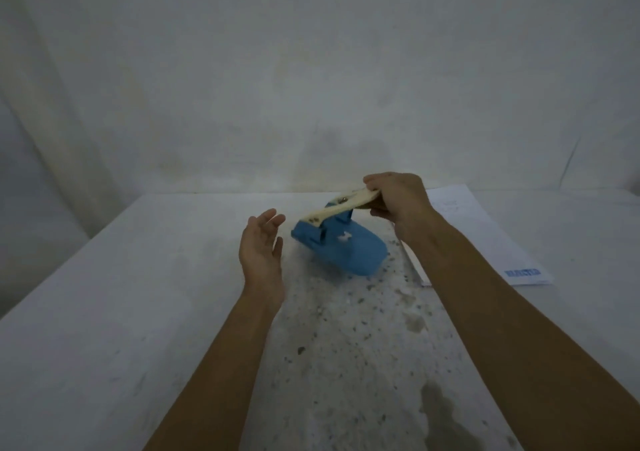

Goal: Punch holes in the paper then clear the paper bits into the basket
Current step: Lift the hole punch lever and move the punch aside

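A blue hole punch (pixel 346 248) with a cream lever hangs tilted just above the speckled table (pixel 104 312), its blue base facing me. My right hand (pixel 398 201) grips the cream lever at its far end. My left hand (pixel 261 246) is held open just left of the punch, palm turned toward it, fingers apart and not touching it. A white sheet of paper (pixel 491 239) with a blue printed label lies flat on the table to the right, partly hidden by my right forearm. No basket is in view.
A pale wall rises behind the table's far edge. Dark specks are scattered over the tabletop's middle strip (pixel 346 329), and a darker stain (pixel 446 412) sits near the front right.
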